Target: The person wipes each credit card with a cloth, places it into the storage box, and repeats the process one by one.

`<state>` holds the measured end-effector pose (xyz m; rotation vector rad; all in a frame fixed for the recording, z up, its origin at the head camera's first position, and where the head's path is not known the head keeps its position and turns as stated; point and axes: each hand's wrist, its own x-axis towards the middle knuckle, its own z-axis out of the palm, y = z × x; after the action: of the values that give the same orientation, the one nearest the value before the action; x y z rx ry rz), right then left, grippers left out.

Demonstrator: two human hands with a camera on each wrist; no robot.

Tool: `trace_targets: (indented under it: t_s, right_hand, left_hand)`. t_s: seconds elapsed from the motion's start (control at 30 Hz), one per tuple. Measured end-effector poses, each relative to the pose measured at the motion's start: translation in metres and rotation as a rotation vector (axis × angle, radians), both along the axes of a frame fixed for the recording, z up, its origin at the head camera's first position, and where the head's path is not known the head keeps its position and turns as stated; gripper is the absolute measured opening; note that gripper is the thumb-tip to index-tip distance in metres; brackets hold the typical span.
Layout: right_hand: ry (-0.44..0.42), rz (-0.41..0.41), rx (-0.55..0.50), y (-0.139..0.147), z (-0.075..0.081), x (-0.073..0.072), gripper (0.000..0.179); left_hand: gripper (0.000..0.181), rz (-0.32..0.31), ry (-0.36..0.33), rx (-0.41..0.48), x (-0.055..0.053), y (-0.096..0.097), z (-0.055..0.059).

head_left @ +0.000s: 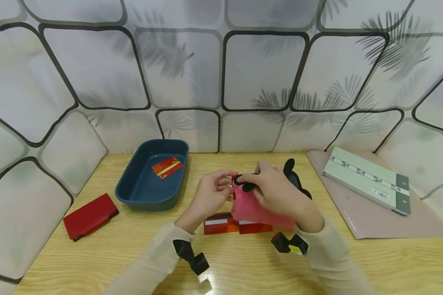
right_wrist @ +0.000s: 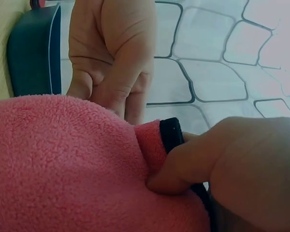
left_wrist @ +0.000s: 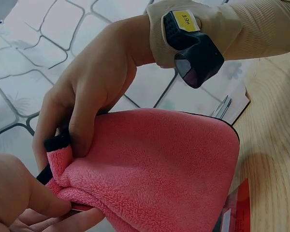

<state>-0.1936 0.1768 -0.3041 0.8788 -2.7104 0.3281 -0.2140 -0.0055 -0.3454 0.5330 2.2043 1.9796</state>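
Observation:
A fluffy pink cloth (head_left: pixel 258 211) with black edging hangs between the two hands above the table. My right hand (head_left: pixel 280 192) pinches its bunched upper edge between thumb and fingers. Facing it, my left hand (head_left: pixel 210 192) pinches a thin red card (left_wrist: pixel 82 207) at the cloth's fold; most of that card is hidden by cloth and fingers. Below the cloth, two red cards (head_left: pixel 220 226) lie side by side on the wood, partly covered from above. In the right wrist view the cloth (right_wrist: pixel 63 159) hides the left fingertips.
To the left stands a dark blue basin (head_left: pixel 147 205) with a red and gold card (head_left: pixel 167 167) inside. A red wallet (head_left: pixel 90 216) lies at the table's left edge. On the right, a pale green notebook (head_left: pixel 361 182) rests on a greyish-pink folder (head_left: pixel 358 221). Patterned curtain encloses the back and sides.

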Motion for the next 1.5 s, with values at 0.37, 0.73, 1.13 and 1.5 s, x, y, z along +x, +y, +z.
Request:
trace_targets:
  t_s: [0.37, 0.73, 1.13, 1.5]
  right_hand:
    - [-0.011, -0.021, 0.000, 0.007, -0.002, -0.004, 0.035]
    - [-0.085, -0.073, -0.016, 0.020, 0.009, -0.006, 0.039]
    - [-0.080, -0.145, -0.012, 0.044, 0.014, -0.011, 0.039]
    - [-0.027, -0.195, 0.006, 0.055, 0.016, -0.012, 0.039]
  left_hand:
    - [0.041, 0.041, 0.056, -0.010, 0.001, 0.001, -0.004]
    - [0.036, 0.094, 0.002, 0.049, 0.000, -0.001, -0.002]
    - [0.036, 0.079, -0.009, 0.113, -0.003, -0.004, -0.001]
    - [0.033, 0.140, 0.023, 0.140, -0.005, -0.007, 0.002]
